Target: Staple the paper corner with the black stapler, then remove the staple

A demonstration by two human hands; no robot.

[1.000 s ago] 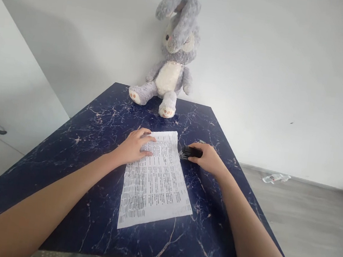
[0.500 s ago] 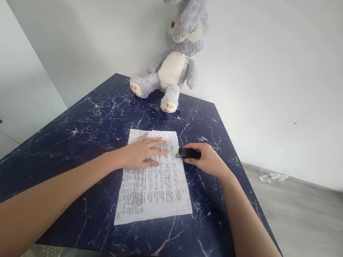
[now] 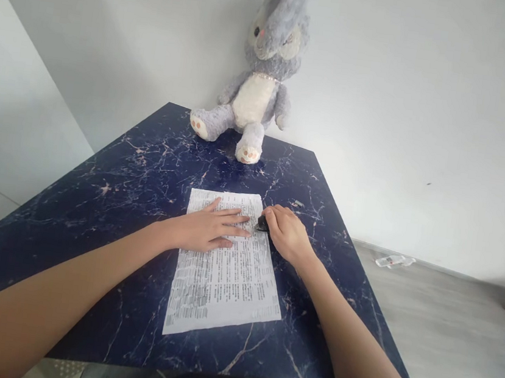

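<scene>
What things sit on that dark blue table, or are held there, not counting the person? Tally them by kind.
Plush rabbit: 1
Black stapler: 1
Printed sheet: 1 (any beneath are hidden)
Small unidentifiable item: 1
Total: 4

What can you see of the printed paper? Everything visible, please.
The paper is white, covered in dense dark print too small to read; whether it is one sheet or several can't be told. It lies on the dark-blue marbled table, its lower edge slanting up toward the right. The left hand rests palm down across its upper part, fingers spread. At its upper right edge is the nose of a black stapler under the right hand.
</scene>
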